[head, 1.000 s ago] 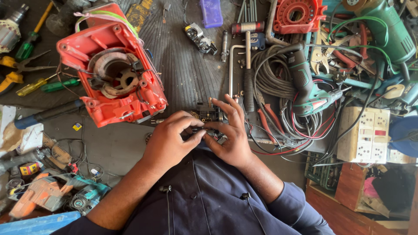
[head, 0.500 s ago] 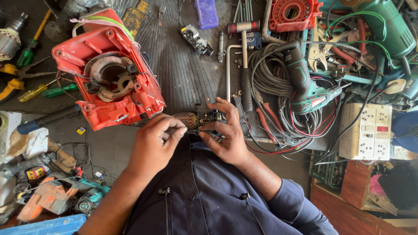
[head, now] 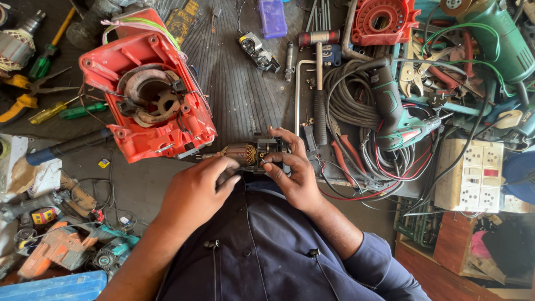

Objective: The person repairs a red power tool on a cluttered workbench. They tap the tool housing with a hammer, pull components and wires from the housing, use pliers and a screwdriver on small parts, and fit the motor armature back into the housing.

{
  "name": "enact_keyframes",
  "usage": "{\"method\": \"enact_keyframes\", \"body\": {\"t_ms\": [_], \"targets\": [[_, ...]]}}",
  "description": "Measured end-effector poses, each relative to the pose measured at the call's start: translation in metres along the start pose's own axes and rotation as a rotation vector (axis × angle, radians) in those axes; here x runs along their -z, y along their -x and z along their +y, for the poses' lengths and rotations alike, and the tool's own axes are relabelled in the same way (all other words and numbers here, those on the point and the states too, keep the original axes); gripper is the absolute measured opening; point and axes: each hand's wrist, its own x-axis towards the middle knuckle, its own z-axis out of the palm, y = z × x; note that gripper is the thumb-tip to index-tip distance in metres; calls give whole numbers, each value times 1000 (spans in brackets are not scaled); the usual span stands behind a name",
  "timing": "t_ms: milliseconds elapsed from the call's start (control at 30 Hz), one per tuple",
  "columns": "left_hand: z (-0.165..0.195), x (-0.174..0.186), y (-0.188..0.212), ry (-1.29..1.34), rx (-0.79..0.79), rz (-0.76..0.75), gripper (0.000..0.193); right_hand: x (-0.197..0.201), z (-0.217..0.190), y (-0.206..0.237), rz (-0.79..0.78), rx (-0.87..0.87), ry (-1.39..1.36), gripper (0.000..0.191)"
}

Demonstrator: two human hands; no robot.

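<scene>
A: The worktop point(head: 245, 95) is a dark ribbed mat crowded with tools on every side. At the far left lie a green screwdriver point(head: 83, 110) and yellow-handled pliers point(head: 16, 103); below them sits an orange and teal power tool point(head: 67, 248), opened up.

B: And the big red piece?

A: That is a red tool housing point(head: 150, 100), lying open with its round motor seat facing up, just left of the hands. Right beneath its lower corner is the motor armature point(head: 242, 155), with copper windings and a thin shaft pointing left, held above the worktop's near edge.

B: How do the hands have it?

A: The left hand point(head: 195, 192) is curled half shut, its fingers pressed against the underside of the armature's winding end. The right hand point(head: 292, 170) is closed in a pinch on the black fitting at the armature's other end, thumb and forefinger tight together.

B: So what makes this step go well?

A: I judge the left hand should keep the armature steady and level while the right works the small fitting squarely, without twisting the windings. Farther right, the coil of black cable point(head: 348, 100), the green power tool point(head: 398, 108) and the white socket board point(head: 473, 178) lie near enough to snag a sleeve
</scene>
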Motion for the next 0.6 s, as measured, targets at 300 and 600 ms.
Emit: {"method": "enact_keyframes", "body": {"t_ms": [300,600], "targets": [[13,-24,-19,168,-200,122,22,0,-2,1,-7,36,56,12],[10,-19,-27,-81,-514,193,17,4,-6,-2,-11,100,149,14]]}}
